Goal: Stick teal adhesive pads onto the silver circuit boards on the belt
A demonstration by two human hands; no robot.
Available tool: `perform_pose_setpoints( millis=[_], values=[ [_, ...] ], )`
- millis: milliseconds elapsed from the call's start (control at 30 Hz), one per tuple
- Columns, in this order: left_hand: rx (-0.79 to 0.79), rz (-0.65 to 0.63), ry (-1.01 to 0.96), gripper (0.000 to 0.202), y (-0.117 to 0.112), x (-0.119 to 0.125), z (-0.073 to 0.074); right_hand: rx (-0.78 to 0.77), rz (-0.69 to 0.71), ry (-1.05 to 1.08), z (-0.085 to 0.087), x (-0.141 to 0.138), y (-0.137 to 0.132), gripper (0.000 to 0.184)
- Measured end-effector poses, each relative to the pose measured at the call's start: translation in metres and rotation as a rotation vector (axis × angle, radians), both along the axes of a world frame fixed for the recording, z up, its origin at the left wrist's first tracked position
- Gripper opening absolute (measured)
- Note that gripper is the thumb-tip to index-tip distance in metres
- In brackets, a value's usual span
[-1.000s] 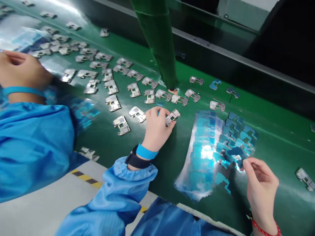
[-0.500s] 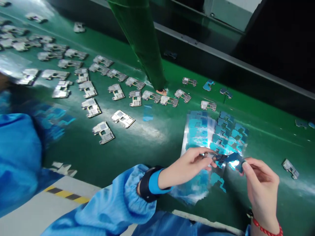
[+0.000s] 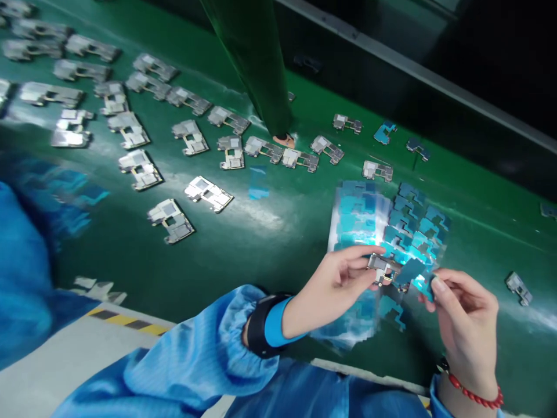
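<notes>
Between the thumb and fingers of my left hand (image 3: pixel 343 278) is a small silver circuit board (image 3: pixel 382 268), held by its left end above the green surface. My right hand (image 3: pixel 467 313) pinches the right end of a thin blue film piece (image 3: pixel 411 271). The film's left part lies over or just above the right end of the board; I cannot tell whether it is stuck down. Below both hands lies a clear sheet (image 3: pixel 335 232) bearing rows of blue film cutouts (image 3: pixel 429 232). A loose blue cutout (image 3: pixel 393 313) shows under the board.
Many similar circuit boards (image 3: pixel 140 169) lie spread over the green table (image 3: pixel 278 244) to the left and back. A green post (image 3: pixel 261 69) stands at the back middle. More blue films (image 3: pixel 65 197) lie near another person's blue sleeve (image 3: pixel 21 278). One board (image 3: pixel 518 288) sits at the right.
My left hand has turned the board so more of its silver face shows. The film has shifted slightly, still over the board's right end. The view has moved a little.
</notes>
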State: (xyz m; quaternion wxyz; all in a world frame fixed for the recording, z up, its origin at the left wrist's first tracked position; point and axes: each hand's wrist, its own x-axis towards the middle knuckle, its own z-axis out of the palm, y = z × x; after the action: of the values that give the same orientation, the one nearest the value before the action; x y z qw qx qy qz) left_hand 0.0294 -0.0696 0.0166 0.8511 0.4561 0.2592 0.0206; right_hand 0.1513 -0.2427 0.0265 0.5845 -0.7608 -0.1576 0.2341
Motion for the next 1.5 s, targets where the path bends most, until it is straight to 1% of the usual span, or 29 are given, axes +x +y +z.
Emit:
perform_pose_setpoints(
  millis=[133,233,367,533,767,1267,1500],
  values=[
    [-0.054,0.016,-0.041,0.035,0.002,-0.002,0.003,-0.023,0.016,-0.018,0.004,0.001,-0.001,0.007],
    [-0.024,0.026,-0.058,0.032,0.002,-0.002,0.004,-0.079,0.065,-0.048,0.008,0.0,0.002,0.006],
    [0.015,-0.02,-0.06,0.036,0.002,-0.003,0.005,-0.135,0.132,-0.148,0.014,-0.001,0.007,0.004],
    [-0.062,-0.063,-0.041,0.04,0.004,-0.005,0.005,-0.133,0.137,-0.164,0.015,0.0,0.007,0.007],
    [-0.151,-0.055,-0.044,0.038,0.006,-0.004,0.008,-0.165,0.159,-0.149,0.015,0.0,0.008,0.009],
    [-0.108,-0.058,-0.056,0.041,0.004,-0.005,0.006,-0.195,0.158,-0.19,0.018,-0.001,0.011,0.009],
    [-0.059,-0.072,-0.05,0.044,0.003,-0.005,0.004,-0.188,0.175,-0.185,0.018,0.0,0.011,0.01]
  ],
)
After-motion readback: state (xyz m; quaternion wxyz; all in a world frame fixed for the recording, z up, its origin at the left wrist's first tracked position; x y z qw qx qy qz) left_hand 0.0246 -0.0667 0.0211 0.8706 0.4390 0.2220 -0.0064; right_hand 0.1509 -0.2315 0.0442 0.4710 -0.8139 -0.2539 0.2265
